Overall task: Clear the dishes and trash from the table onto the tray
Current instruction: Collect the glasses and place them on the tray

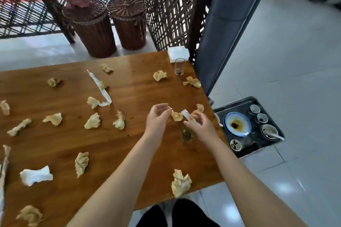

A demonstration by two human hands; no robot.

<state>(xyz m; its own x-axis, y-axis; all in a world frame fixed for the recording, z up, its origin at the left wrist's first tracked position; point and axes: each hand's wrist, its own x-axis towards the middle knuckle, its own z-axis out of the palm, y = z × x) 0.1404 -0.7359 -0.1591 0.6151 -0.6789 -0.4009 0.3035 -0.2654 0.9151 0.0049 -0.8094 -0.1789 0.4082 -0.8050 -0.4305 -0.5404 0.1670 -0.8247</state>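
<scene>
- The right hand (199, 123) pinches a white paper strip (185, 113) near the table's (129, 97) right edge.
- The left hand (157, 116) curls beside a crumpled napkin (176, 116); I cannot tell if it grips anything.
- A small glass (186, 135) stands under the hands.
- The tray (252, 143) lies on the floor (295, 61) to the right, holding a plate (238, 124) and cups (255, 108).

Wicker baskets (93, 29), lattice screen (166, 16), grey tiles (287, 51).
</scene>
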